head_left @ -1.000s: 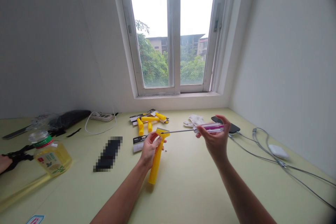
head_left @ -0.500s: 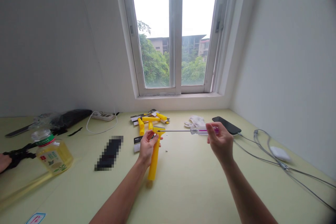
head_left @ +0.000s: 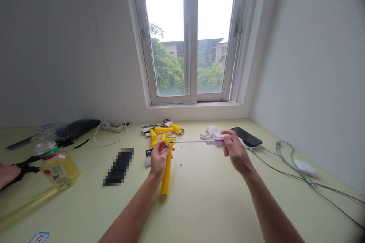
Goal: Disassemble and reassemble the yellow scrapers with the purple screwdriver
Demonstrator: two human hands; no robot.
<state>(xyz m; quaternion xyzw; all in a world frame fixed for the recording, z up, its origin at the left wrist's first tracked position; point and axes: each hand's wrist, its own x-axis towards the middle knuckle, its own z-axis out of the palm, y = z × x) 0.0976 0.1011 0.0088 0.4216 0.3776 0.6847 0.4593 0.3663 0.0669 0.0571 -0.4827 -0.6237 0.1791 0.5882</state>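
My left hand (head_left: 160, 158) is closed around the upper part of a yellow scraper (head_left: 167, 176), whose handle points down toward me and whose head faces up. In my right hand (head_left: 235, 152) is a screwdriver (head_left: 213, 142) with a clear and purple handle, held level. Its thin shaft runs left, and the tip meets the side of the scraper's head; the exact contact spot is too small to make out. Two tiny screw-like bits (head_left: 181, 164) lie on the table just right of the scraper.
Behind my left hand lie several yellow scrapers (head_left: 164, 129) with black-and-white cards. Further right are a white cloth (head_left: 211, 132), a phone (head_left: 246, 136), cables and a white case (head_left: 304, 167). Leftward stand a bottle of yellow liquid (head_left: 59, 171), a pixelated dark object (head_left: 119, 167) and another person's hand (head_left: 8, 174).
My right hand's fingers have shifted and loosened around the screwdriver handle, with the wrist turned. The scraper has tilted slightly. The other person's hand at far left has moved a little into view.
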